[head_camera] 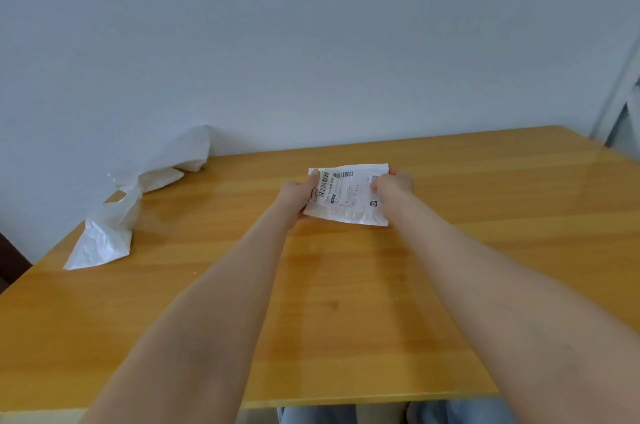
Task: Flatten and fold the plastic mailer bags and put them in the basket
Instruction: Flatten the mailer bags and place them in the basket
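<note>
Small bag looked light, thin, floppy, slippery. Person's left hand and right hand pinched its side edges, fingers curled on it. Edges seemed best place to hold.

- single view only: head-worn, wide-angle, set above the near edge of the wooden table.
- faces forward and down across the tabletop to the pale wall behind its far edge.
- takes in both forearms from the bottom corners out to the left hand and right hand, which grip the mailer bag near frame centre, far from the lens.
- catches a strip of jeans under the near rim.
</note>
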{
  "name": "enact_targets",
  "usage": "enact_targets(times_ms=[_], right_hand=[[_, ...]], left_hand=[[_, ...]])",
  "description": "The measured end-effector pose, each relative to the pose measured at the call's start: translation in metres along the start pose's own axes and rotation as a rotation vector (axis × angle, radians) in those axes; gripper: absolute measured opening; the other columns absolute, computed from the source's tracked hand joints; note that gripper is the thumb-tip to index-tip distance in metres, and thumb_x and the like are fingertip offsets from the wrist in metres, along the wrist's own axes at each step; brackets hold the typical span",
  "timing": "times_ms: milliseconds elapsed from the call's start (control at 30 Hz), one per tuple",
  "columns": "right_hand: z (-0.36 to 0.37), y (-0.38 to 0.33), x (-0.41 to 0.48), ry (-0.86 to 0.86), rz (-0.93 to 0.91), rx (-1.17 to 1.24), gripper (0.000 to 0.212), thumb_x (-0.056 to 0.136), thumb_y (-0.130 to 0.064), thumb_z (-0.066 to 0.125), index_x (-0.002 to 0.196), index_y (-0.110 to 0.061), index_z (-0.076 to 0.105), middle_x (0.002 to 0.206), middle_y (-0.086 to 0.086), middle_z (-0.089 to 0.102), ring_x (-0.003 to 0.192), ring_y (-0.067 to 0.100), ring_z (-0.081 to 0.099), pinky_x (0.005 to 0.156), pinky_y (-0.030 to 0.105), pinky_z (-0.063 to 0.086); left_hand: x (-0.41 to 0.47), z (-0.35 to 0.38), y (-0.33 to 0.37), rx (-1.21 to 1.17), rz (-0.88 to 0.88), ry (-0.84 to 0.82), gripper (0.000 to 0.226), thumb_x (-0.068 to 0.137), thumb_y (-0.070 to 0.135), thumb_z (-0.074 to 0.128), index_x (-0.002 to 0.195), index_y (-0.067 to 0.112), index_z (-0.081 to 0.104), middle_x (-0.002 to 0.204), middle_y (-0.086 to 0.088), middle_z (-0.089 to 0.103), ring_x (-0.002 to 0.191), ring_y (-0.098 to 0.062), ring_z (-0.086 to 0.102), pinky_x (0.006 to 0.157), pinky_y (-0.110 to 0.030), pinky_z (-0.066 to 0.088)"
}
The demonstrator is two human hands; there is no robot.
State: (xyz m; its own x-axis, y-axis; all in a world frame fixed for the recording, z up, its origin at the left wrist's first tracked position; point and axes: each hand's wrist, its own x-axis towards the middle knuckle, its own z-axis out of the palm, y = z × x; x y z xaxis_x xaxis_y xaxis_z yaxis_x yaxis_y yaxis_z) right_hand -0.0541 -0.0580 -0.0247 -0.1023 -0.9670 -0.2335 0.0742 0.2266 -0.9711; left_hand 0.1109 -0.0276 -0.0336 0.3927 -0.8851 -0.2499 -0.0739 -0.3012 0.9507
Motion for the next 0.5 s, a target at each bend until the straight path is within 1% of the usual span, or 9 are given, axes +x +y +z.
enact_targets(times_ms=[67,100,167,200,233,300,333,433,500], right_hand=[[0.000,0.001,0.000,-0.002,-0.003,-0.007,0.036,0.087,0.008,0.044,0.104,-0.018,0.061,0.077,-0.002,0.056,0.065,0.016,0.052,0.047,0.020,0.038],[0.000,0.001,0.001,0.000,-0.005,-0.013,0.035,0.087,0.008,0.044,0.103,-0.017,0.062,0.078,-0.001,0.058,0.066,0.017,0.052,0.048,0.020,0.039],[0.000,0.002,0.003,-0.022,0.017,-0.008,0.029,0.086,0.005,0.049,0.102,-0.016,0.061,0.087,0.004,0.060,0.068,0.019,0.054,0.054,0.022,0.044],[0.001,0.002,0.003,-0.033,0.034,-0.001,0.022,0.086,-0.001,0.055,0.102,-0.015,0.060,0.092,0.005,0.062,0.073,0.021,0.057,0.060,0.026,0.048],[0.002,0.001,0.002,-0.041,0.053,0.000,0.019,0.085,-0.010,0.062,0.104,-0.014,0.059,0.096,0.006,0.063,0.080,0.023,0.061,0.068,0.030,0.051],[0.004,0.001,0.002,-0.049,0.085,-0.016,0.035,0.083,-0.028,0.071,0.111,-0.011,0.058,0.103,0.006,0.065,0.091,0.026,0.065,0.078,0.035,0.055],[0.005,0.002,0.003,-0.040,0.087,-0.027,0.040,0.083,-0.031,0.071,0.115,-0.010,0.057,0.107,0.007,0.065,0.093,0.026,0.065,0.080,0.036,0.055],[0.009,0.006,0.004,-0.008,0.082,-0.037,0.040,0.089,-0.029,0.066,0.120,-0.007,0.054,0.113,0.008,0.064,0.094,0.027,0.063,0.078,0.035,0.052],[0.011,0.008,0.004,0.008,0.090,-0.018,0.040,0.091,-0.029,0.063,0.124,-0.008,0.053,0.115,0.008,0.063,0.093,0.026,0.060,0.073,0.032,0.046]], left_hand=[[-0.001,-0.003,0.001,0.018,0.019,0.033,0.035,0.093,0.041,0.058,0.074,0.011,0.055,0.074,-0.003,0.062,0.064,-0.017,0.058,0.064,-0.028,0.051],[-0.002,-0.003,0.002,0.024,0.036,0.039,0.033,0.093,0.036,0.060,0.071,0.011,0.054,0.072,-0.003,0.060,0.062,-0.017,0.055,0.063,-0.028,0.048],[-0.002,-0.003,0.004,0.040,0.082,0.040,0.029,0.092,0.025,0.062,0.069,0.010,0.055,0.074,-0.008,0.060,0.065,-0.021,0.052,0.066,-0.031,0.044],[-0.003,-0.003,0.006,0.046,0.106,0.043,0.026,0.092,0.021,0.062,0.069,0.009,0.057,0.076,-0.009,0.060,0.068,-0.021,0.052,0.068,-0.033,0.043],[-0.005,-0.002,0.008,0.053,0.126,0.049,0.022,0.091,0.019,0.062,0.071,0.009,0.059,0.078,-0.011,0.062,0.071,-0.022,0.054,0.069,-0.033,0.043],[-0.007,0.001,0.011,0.089,0.168,0.082,0.016,0.091,0.018,0.060,0.082,0.007,0.065,0.083,-0.012,0.066,0.073,-0.023,0.057,0.066,-0.030,0.044],[-0.007,0.002,0.011,0.111,0.192,0.105,0.015,0.092,0.019,0.060,0.086,0.007,0.067,0.083,-0.010,0.067,0.073,-0.022,0.057,0.064,-0.029,0.044],[-0.005,0.003,0.010,0.199,0.269,0.181,0.017,0.094,0.021,0.057,0.093,0.007,0.066,0.080,-0.004,0.063,0.074,-0.020,0.055,0.061,-0.026,0.042],[-0.003,0.003,0.007,0.301,0.321,0.233,0.021,0.095,0.024,0.055,0.099,0.006,0.064,0.087,-0.003,0.061,0.079,-0.020,0.054,0.068,-0.030,0.043]])
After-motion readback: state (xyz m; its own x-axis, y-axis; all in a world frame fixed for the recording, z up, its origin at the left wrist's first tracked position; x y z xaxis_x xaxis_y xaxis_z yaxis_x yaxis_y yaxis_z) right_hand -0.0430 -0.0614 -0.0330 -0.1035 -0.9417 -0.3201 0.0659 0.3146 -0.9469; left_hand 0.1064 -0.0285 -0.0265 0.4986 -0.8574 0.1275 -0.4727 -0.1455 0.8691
